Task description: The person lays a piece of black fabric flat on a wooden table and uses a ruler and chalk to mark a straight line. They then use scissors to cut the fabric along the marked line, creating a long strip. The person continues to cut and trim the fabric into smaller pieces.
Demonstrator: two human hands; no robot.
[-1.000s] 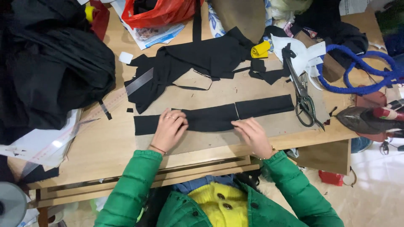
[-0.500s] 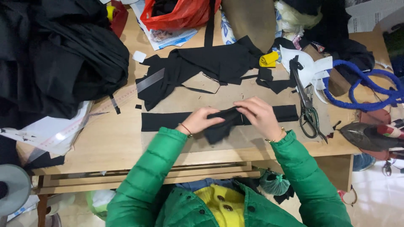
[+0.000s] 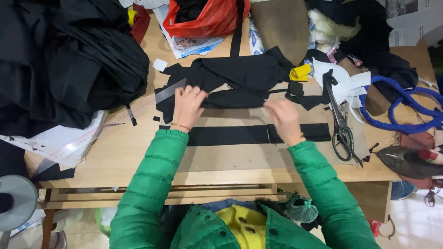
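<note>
Holding a black strip (image 3: 235,98) taut, the left hand (image 3: 188,106) pinches one end; the right hand's (image 3: 286,119) blurred fingers seemingly grip the other. A second strip (image 3: 244,134) lies on the surface (image 3: 115,152) just below the fingers. Even tension would keep it flat.

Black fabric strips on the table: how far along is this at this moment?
Done: one long black strip lies flat by the table's near edge. In hand: the left hand and right hand stretch a second black strip. Left: more cut black pieces and scissors lie untouched.
</note>
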